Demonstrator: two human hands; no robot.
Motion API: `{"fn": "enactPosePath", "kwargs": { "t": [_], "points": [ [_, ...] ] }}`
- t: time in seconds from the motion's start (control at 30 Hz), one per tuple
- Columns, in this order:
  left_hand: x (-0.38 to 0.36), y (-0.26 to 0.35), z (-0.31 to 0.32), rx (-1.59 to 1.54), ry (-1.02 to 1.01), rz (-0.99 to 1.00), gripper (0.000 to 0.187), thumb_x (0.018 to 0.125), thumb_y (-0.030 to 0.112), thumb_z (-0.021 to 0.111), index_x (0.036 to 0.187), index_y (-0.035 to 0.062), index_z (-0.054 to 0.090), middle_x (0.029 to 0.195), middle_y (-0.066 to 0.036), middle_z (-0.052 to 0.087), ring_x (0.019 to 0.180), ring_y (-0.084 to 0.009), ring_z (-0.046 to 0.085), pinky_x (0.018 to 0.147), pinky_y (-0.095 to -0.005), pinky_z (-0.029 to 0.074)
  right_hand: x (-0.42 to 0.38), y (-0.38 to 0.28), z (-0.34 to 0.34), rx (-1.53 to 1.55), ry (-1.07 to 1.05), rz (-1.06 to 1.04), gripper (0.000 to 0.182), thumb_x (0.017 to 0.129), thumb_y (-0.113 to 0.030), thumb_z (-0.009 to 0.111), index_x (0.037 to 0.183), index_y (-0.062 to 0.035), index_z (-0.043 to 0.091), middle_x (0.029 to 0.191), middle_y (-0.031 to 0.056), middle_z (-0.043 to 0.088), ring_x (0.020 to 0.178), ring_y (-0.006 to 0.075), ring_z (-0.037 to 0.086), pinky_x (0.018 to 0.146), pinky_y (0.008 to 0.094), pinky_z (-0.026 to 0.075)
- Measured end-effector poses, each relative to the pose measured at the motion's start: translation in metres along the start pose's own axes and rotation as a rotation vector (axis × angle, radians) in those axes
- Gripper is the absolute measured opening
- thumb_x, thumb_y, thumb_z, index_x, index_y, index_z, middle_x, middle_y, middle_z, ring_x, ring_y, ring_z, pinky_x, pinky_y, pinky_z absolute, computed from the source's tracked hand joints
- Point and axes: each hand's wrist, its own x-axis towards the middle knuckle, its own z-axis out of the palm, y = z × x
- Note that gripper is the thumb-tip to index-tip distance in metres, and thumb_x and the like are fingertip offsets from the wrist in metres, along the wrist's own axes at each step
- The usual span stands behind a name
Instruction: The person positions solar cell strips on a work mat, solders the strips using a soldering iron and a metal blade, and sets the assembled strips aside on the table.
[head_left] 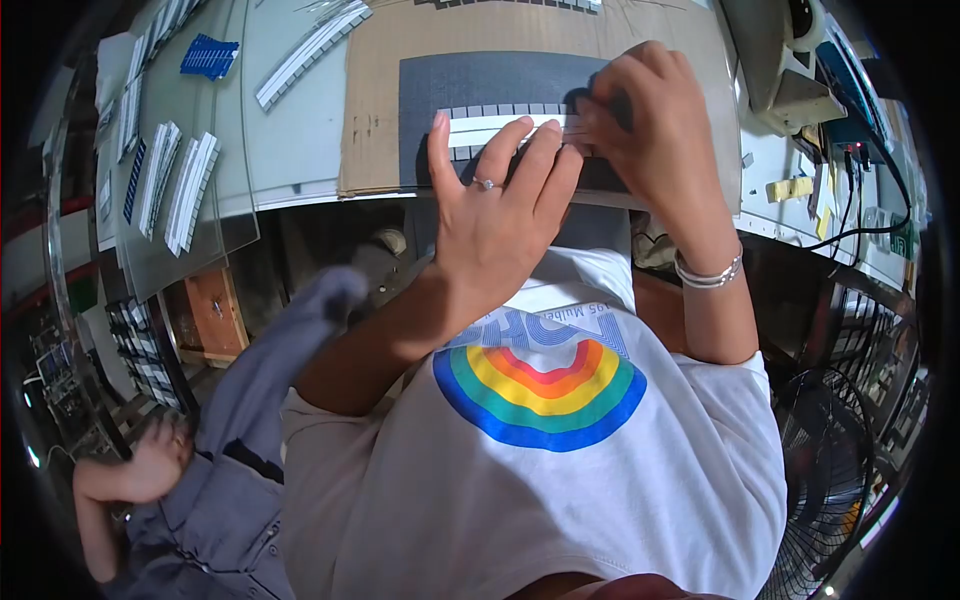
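Observation:
A white strip [475, 131] edged with small grey segments lies lengthwise on a dark grey mat [425, 85]. My left hand [500, 215] rests on it, fingers spread and fingertips pressing along its upper face; a ring is on one finger. At the strip's right end, my right hand [650, 115] has thumb and fingers pinched together. Whatever is between those fingers is hidden. The mat lies on a sheet of brown cardboard [370, 125].
More segmented strips [193, 192] lie on a glass sheet [240, 215] at the left, near a blue piece [210, 57]. At the right are yellow blocks [790, 189], a black cable [880, 229] and a machine. Another person's hand [160, 460] is at lower left; a fan [825, 470] stands lower right.

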Motion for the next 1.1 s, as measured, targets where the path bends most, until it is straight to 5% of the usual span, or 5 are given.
{"fn": "enactPosePath", "kwargs": {
  "t": [0.3,0.43,0.67,1.0,1.1],
  "points": [
    [-0.01,-0.024,-0.001,-0.119,0.035,-0.001,0.062,0.067,0.036,0.082,0.123,0.0189,0.062,0.133,-0.004,0.054,0.133,-0.025,0.046,0.105,-0.0762,0.022,-0.007,0.031,-0.033,0.334,0.068,0.135,0.014,0.088,0.002,0.066,0.102,0.0027,0.064,0.098,0.0084,0.065,0.093,0.0164,0.061,0.088,0.0276,0.046],
    [-0.019,-0.034,0.003,-0.113,0.359,0.155,0.008,0.081,0.02,0.07,0.087,0.0164,0.069,0.101,0.002,0.066,0.115,-0.0191,0.062,0.106,-0.0744,0.027,-0.007,0.034,-0.041,0.472,0.038,0.188,0.01,0.094,0.003,0.061,0.104,0.0036,0.061,0.1,0.0051,0.062,0.095,0.012,0.059,0.089,0.0252,0.046],
    [-0.014,-0.042,-0.047,-0.231,0.398,0.066,0.006,0.077,0.014,0.074,0.081,0.0141,0.07,0.091,0.002,0.069,0.102,-0.0202,0.069,0.11,-0.0704,0.025,0.049,-0.001,-0.046,0.646,-0.048,0.129,0.016,0.092,0.004,0.062,0.108,0.0058,0.061,0.104,0.0057,0.063,0.096,0.011,0.06,0.088,0.024,0.046],
    [-0.059,-0.099,-0.163,-0.162,0.632,-0.5,0.02,0.076,-0.004,0.075,0.09,0.0078,0.07,0.09,-0.004,0.074,0.093,-0.022,0.072,0.114,-0.0531,0.03,0.225,-0.124,0.102,0.523,-0.294,-0.43,0.013,0.083,-0.01,0.064,0.08,0.001,0.069,0.084,0.02,0.069,0.081,0.0387,0.065,0.074,0.0415,0.054],
    [-0.074,-0.105,-0.17,-0.067,0.612,-0.546,0.021,0.076,-0.004,0.074,0.093,0.0076,0.069,0.091,-0.004,0.074,0.093,-0.0221,0.072,0.114,-0.0546,0.03,0.275,-0.157,0.172,0.342,-0.431,-0.303,0.026,0.078,-0.025,0.067,0.081,-0.0004,0.073,0.08,0.0247,0.068,0.084,0.0403,0.068,0.076,0.0461,0.054]
  ]
}}
